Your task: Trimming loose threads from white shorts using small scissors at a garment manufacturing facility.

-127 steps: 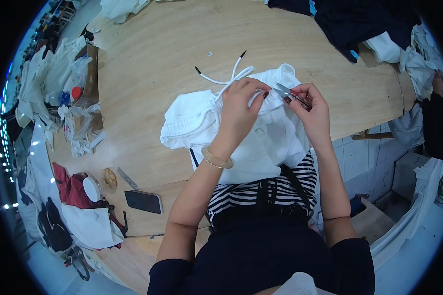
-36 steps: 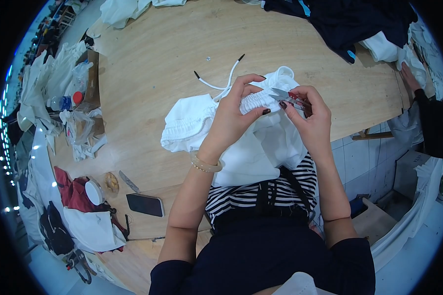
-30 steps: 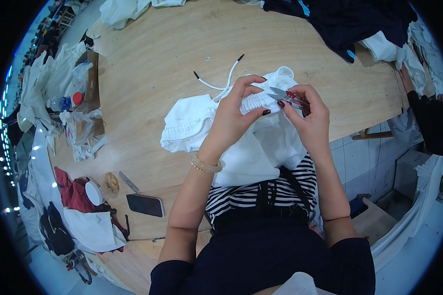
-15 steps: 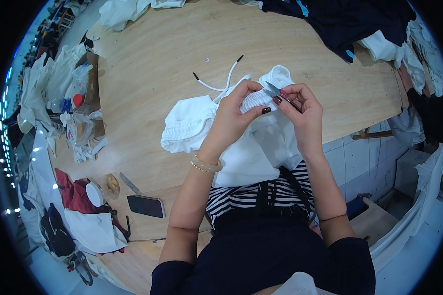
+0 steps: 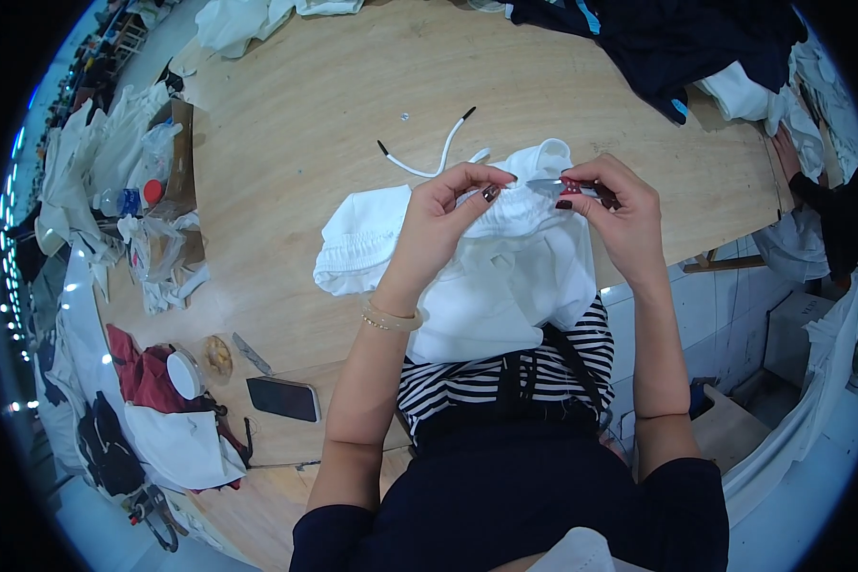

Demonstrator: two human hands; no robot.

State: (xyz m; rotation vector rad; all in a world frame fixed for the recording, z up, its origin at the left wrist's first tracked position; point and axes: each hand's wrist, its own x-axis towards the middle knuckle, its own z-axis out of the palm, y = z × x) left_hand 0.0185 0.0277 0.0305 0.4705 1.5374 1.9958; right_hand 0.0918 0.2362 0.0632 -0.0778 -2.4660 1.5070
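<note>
Over pale wooden table (image 5: 286, 124) | pinching rumpled white garment (image 5: 515, 300) in left hand (image 5: 436, 217), long gathered edge slanted up rightward | gripping silver-bladed snips (image 5: 545, 184) in right hand (image 5: 627, 212), pointed left

R hand (image 5: 627, 212) hides pt of the scissors (image 5: 545, 182); L hand (image 5: 437, 212) covers pt of the white garment (image 5: 539, 281) behind it. Upper right, dark clothes (image 5: 677, 48), & upper left, white cloth (image 5: 238, 24), cut off by top edge. Tiny speck (image 5: 405, 116), upper ctr, too small to ID. Bkgd (image 5: 91, 71), far upper left, blurry.
</note>
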